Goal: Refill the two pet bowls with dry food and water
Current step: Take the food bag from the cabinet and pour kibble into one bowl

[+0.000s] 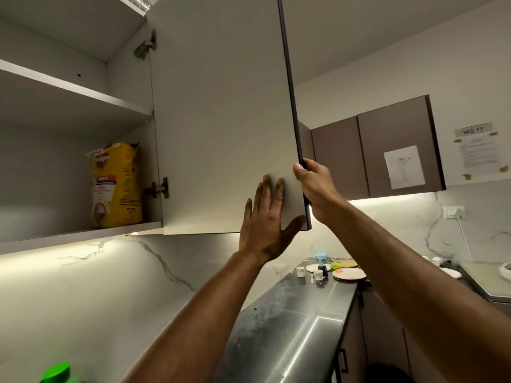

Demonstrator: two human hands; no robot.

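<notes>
Gripping cabinet door (pixel 221 120) edge, right hand (pixel 315 183), left hand (pixel 265 225) flat

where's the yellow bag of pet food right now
In the head view, the yellow food bag stands upright at left on the lowest shelf of the open wall cabinet, near the door hinge, left of both hands.

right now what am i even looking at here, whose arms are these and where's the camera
The camera sits on a person's head, looking forward and up, so the two bare arms are their own. There is no machine. The right hand has its grip on the edge of an open wall cupboard door; the left hand lies flat against the door's inner face. Inside, on the bottom shelf, stands a yellow pet food bag. Far down the dark steel counter sit plates, cups and a small blue bowl.
</notes>
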